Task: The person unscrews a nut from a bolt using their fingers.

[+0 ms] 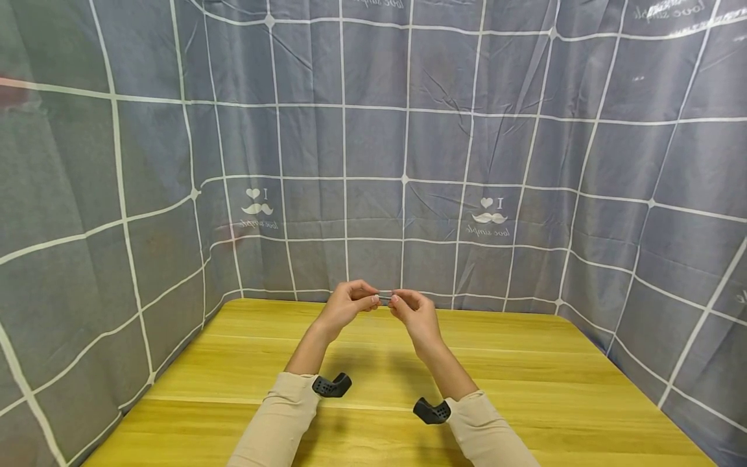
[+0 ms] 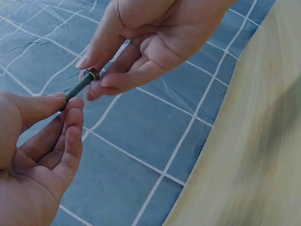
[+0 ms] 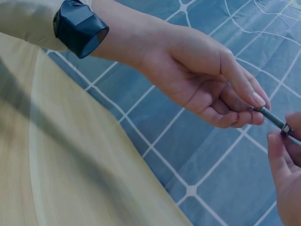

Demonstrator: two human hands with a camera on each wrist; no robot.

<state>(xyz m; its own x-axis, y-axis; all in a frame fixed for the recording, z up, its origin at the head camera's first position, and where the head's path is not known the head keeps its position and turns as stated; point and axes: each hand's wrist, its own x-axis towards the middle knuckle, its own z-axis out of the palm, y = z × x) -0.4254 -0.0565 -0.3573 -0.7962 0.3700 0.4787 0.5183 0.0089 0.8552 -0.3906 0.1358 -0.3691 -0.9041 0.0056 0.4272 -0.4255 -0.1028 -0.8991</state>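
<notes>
Up in front of the table's far edge, both hands meet at a metal bolt (image 2: 77, 88) with a threaded shank. The left hand (image 1: 343, 312) pinches one end of it between thumb and fingertips, hiding that end. Near the other end sits a small nut (image 3: 286, 129), and the thumb and fingertips of the right hand (image 1: 419, 319) pinch around it. In the left wrist view the bolt slants upward to the right. The head view shows only a thin dark piece of it between the hands.
Below the hands lies a yellow wood-grain table (image 1: 245, 363). A grey curtain (image 1: 373, 143) with white grid lines surrounds it at the back and sides. Black camera mounts sit at the left wrist (image 1: 332, 386) and the right wrist (image 1: 432, 411).
</notes>
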